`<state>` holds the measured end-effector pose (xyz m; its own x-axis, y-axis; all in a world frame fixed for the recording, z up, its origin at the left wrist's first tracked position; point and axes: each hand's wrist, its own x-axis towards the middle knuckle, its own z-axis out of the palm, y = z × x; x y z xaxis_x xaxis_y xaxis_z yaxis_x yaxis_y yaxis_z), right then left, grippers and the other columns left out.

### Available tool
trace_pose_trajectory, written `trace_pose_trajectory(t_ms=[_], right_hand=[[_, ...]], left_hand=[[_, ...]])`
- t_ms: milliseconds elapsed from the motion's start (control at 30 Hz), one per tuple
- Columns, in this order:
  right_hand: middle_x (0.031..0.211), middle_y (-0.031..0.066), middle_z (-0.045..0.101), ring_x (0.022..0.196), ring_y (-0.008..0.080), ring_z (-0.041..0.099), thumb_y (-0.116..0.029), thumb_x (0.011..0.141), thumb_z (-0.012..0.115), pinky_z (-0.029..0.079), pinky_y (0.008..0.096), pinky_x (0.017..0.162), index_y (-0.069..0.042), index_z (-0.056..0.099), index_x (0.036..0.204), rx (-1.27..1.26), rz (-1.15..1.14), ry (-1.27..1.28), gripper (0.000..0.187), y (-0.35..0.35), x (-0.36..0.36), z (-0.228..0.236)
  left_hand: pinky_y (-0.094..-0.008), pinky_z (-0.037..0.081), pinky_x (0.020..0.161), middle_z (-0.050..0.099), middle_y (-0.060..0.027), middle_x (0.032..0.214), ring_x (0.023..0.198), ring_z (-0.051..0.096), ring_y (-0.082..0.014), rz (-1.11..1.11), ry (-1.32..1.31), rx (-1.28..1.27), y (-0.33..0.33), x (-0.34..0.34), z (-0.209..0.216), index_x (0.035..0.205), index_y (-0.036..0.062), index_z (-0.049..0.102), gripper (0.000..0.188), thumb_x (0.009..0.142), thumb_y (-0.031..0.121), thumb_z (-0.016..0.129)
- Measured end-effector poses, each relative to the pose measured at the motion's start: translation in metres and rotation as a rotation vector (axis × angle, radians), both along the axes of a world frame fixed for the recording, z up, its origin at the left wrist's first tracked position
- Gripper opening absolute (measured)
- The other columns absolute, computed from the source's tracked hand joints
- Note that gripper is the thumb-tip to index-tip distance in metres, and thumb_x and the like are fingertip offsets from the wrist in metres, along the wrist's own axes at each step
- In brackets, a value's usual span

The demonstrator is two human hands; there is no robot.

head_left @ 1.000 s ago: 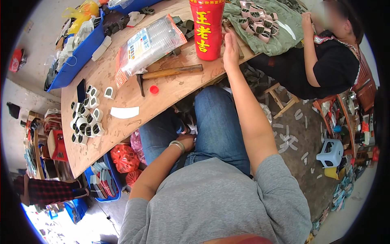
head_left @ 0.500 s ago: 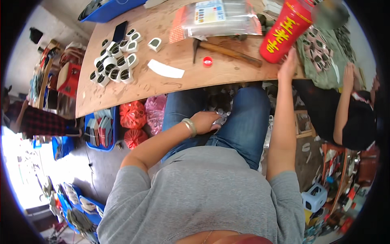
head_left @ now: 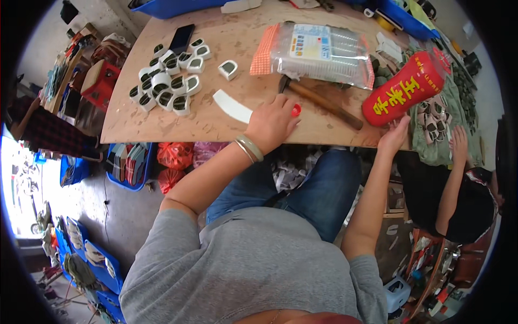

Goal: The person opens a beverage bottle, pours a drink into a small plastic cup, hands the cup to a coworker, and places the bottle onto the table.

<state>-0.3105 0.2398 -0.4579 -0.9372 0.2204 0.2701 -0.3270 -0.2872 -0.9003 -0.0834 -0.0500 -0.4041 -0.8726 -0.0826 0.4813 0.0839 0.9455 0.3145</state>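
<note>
My right hand (head_left: 395, 134) grips the lower end of a red bottle (head_left: 402, 89) with yellow lettering. The bottle leans, its top toward the far right. My left hand (head_left: 271, 123) is over the table near its front edge, thumb and fingers apart around a small red bottle cap (head_left: 296, 110). Part of the cap shows at the fingertips, resting on the wood. A curved white strip (head_left: 232, 106) lies just left of this hand, its near end partly covered. Beyond the cap is a hammer (head_left: 324, 102) with a wooden handle.
Several white rings with dark inserts (head_left: 162, 81) cluster on the left of the table (head_left: 205, 129), near a black phone (head_left: 182, 38). A clear plastic package (head_left: 318, 51) lies behind the hammer. At right, another person's hand (head_left: 459, 144) rests by green cloth (head_left: 431, 148).
My left hand has risen from my lap to the cap on the table. My right hand stays at the bottle's lower end, and the bottle leans further right. The view has shifted.
</note>
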Motion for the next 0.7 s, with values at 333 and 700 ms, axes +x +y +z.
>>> trace_pose_trajectory(t_ms=[333,700], right_hand=[[0.115,0.0049,0.064,0.098,0.0134,0.060,-0.040,0.105,0.048,0.048,0.0283,0.083,-0.003,0.059,0.127,0.062,-0.024,0.043,0.045,-0.009,0.009,0.008],[0.111,0.0075,0.065,0.099,0.0147,0.060,-0.039,0.105,0.050,0.047,0.0290,0.088,0.003,0.061,0.120,0.051,-0.004,0.056,0.046,0.010,0.002,0.003]], left_hand=[[-0.0430,0.052,0.075,0.064,-0.0103,0.101,0.091,0.064,-0.0321,-0.051,-0.011,-0.071,0.003,-0.022,-0.012,0.111,0.0088,0.064,0.026,0.089,0.023,0.065],[-0.0431,0.050,0.083,0.065,-0.0122,0.103,0.095,0.062,-0.0337,-0.101,-0.051,-0.088,0.021,-0.032,-0.008,0.113,0.0063,0.063,0.028,0.089,0.021,0.065]])
